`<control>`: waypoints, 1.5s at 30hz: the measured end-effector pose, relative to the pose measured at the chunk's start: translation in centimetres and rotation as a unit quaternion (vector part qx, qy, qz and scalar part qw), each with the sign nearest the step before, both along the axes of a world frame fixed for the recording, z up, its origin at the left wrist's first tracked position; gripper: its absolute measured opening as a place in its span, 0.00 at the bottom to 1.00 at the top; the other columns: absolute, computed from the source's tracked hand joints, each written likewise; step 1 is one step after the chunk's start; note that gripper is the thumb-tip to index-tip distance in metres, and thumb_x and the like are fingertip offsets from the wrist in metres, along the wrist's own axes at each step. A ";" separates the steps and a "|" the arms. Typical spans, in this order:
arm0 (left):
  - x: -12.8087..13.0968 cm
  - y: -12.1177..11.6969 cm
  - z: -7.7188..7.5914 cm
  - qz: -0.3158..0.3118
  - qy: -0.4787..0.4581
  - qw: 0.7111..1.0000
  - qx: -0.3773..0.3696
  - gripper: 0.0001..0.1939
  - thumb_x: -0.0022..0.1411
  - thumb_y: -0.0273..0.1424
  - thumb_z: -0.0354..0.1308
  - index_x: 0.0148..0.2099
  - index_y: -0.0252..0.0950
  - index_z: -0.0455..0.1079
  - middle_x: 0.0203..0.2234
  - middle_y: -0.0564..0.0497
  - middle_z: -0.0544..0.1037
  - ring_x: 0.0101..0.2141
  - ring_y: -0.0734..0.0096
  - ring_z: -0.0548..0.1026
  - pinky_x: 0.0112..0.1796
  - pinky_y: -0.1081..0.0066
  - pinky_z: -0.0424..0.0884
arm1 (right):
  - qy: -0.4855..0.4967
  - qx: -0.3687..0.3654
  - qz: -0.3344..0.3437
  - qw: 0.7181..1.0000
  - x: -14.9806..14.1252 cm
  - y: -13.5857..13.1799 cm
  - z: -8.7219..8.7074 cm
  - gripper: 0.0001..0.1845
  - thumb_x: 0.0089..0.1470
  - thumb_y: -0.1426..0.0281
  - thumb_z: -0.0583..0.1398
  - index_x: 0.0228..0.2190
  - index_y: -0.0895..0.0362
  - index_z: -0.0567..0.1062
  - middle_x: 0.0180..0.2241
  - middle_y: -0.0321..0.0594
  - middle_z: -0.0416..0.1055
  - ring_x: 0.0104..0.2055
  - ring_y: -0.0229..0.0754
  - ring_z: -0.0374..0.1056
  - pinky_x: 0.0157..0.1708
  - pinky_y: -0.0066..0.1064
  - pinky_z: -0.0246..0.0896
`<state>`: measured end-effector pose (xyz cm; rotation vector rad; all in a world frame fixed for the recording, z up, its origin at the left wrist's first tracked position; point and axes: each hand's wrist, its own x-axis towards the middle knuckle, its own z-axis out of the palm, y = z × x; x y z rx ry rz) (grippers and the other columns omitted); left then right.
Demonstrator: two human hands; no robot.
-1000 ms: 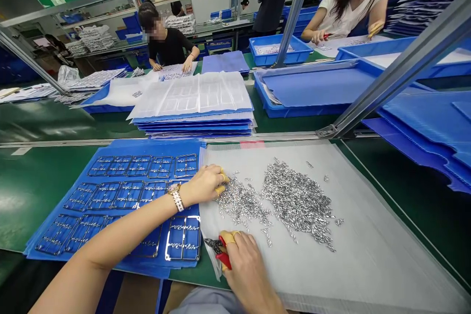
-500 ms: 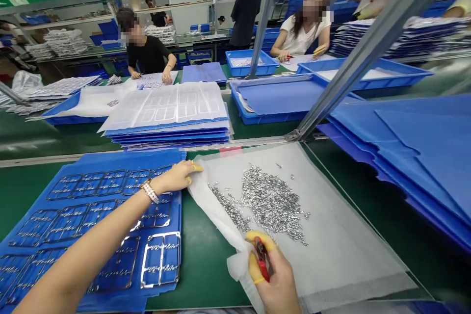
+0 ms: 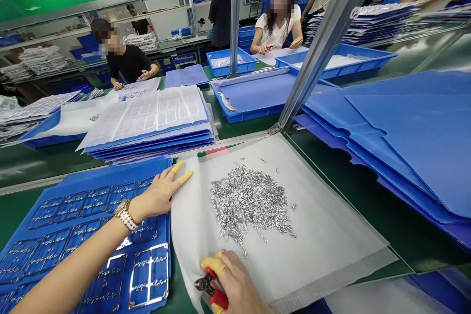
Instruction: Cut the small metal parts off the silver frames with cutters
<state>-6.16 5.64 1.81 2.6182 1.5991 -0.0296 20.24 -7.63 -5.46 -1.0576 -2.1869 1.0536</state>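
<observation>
Open left hand (image 3: 156,196) at translucent white plastic sheet (image 3: 324,250), best held flat; right hand (image 3: 235,282) gripping red-handled cutters (image 3: 212,292) at its edge

Silver metal pieces (image 3: 246,203): dense, speckled heap on translucent white sheet (image 3: 324,255). Yellow finger cots (image 3: 184,177) on left hand (image 3: 158,194) and right hand (image 3: 235,287). Red-handled cutters (image 3: 217,298), dark steel head. Bright blue corrugated board (image 3: 110,171) under silver frames (image 3: 149,274), repeating grid pattern. Table (image 3: 29,211) glossy dark green. Watch (image 3: 124,214) gold and silver.
</observation>
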 end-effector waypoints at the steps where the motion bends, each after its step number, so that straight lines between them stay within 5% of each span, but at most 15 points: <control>1: 0.2 -0.1 0.1 -0.002 0.002 1.000 0.006 0.43 0.56 0.26 0.58 0.68 0.53 0.43 0.68 0.43 0.42 0.61 0.41 0.53 0.53 0.45 0.60 | -0.013 -0.004 0.013 1.000 -0.2 0.0 -0.1 0.29 0.33 0.81 0.57 0.41 0.52 0.68 0.37 0.38 0.67 0.40 0.43 0.62 0.41 0.33 0.58; 4: 0.8 -0.1 0.2 -0.013 -0.016 0.999 0.031 0.41 0.59 0.31 0.58 0.69 0.52 0.43 0.67 0.41 0.40 0.62 0.41 0.49 0.54 0.44 0.58 | -0.028 -0.008 0.041 0.999 -0.3 0.1 -0.3 0.25 0.36 0.79 0.58 0.41 0.52 0.68 0.38 0.36 0.67 0.40 0.42 0.61 0.41 0.32 0.56; 12: 0.5 1.3 0.2 -0.068 -0.030 0.995 0.071 0.18 0.64 0.34 0.53 0.55 0.53 0.68 0.65 0.49 0.52 0.63 0.47 0.49 0.55 0.45 0.55 | -0.032 0.000 0.032 0.999 -0.5 0.3 -0.7 0.26 0.36 0.79 0.59 0.41 0.51 0.68 0.38 0.36 0.66 0.41 0.42 0.61 0.40 0.32 0.55; 22: -0.2 1.6 1.9 -0.066 -0.051 0.991 0.109 0.18 0.63 0.33 0.55 0.55 0.54 0.69 0.66 0.49 0.52 0.63 0.48 0.50 0.54 0.43 0.57 | 0.000 0.001 -0.021 1.000 0.9 0.4 2.2 0.28 0.38 0.82 0.57 0.43 0.53 0.68 0.40 0.39 0.67 0.43 0.44 0.62 0.44 0.36 0.59; 29: -0.2 1.6 2.6 -0.077 -0.049 0.990 0.111 0.17 0.63 0.36 0.55 0.55 0.55 0.69 0.65 0.49 0.54 0.63 0.48 0.49 0.54 0.43 0.57 | 0.026 0.000 -0.032 0.999 1.6 -0.2 2.5 0.28 0.37 0.83 0.57 0.44 0.54 0.70 0.40 0.41 0.67 0.43 0.45 0.63 0.45 0.37 0.61; 37: 0.5 0.8 5.3 -0.081 -0.043 0.986 0.142 0.16 0.65 0.35 0.53 0.54 0.54 0.70 0.63 0.48 0.58 0.63 0.50 0.50 0.56 0.46 0.55 | 0.069 0.014 -0.040 0.997 3.0 -0.2 4.1 0.35 0.34 0.84 0.56 0.47 0.50 0.68 0.41 0.39 0.68 0.45 0.45 0.65 0.47 0.35 0.63; 45: -2.5 0.1 2.0 0.036 0.085 0.995 -0.021 0.28 0.56 0.20 0.49 0.54 0.51 0.70 0.59 0.46 0.66 0.61 0.46 0.54 0.53 0.41 0.57 | 0.023 -0.118 -0.010 0.993 2.3 -0.2 4.1 0.22 0.46 0.75 0.59 0.45 0.50 0.71 0.42 0.41 0.70 0.48 0.46 0.66 0.47 0.36 0.63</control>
